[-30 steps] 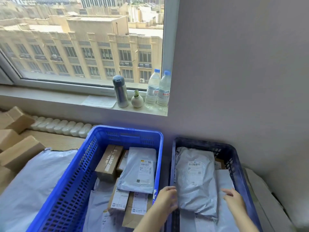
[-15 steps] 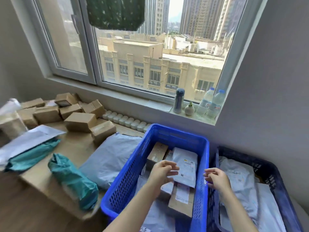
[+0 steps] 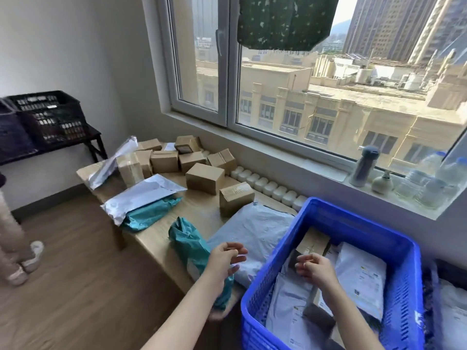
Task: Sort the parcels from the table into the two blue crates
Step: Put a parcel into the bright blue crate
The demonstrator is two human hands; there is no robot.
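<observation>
The bright blue crate (image 3: 358, 224) at the lower right holds grey mailer bags and brown boxes. Only a dark sliver of the second crate (image 3: 429, 294) shows at the right edge. My left hand (image 3: 225, 261) hovers empty, fingers loosely curled, over a teal bag parcel (image 3: 188, 245) and a large pale grey mailer (image 3: 255, 231) on the wooden table (image 3: 202, 208). My right hand (image 3: 316, 270) hangs empty with loosely curled fingers over the blue crate. Several brown cardboard boxes (image 3: 204, 178) are piled at the table's back.
A silver mailer (image 3: 141, 195) lies over another teal bag (image 3: 149, 214) on the table's left. Bottles and a flask (image 3: 364, 165) stand on the windowsill. Black crates (image 3: 50, 117) sit on a dark stand at the left. A person's feet (image 3: 22, 261) stand on the wood floor.
My view has swung left from the crates to the table. Both hands left the parcel in the dark crate; the left now hovers over the table's parcels, the right over the blue crate.
</observation>
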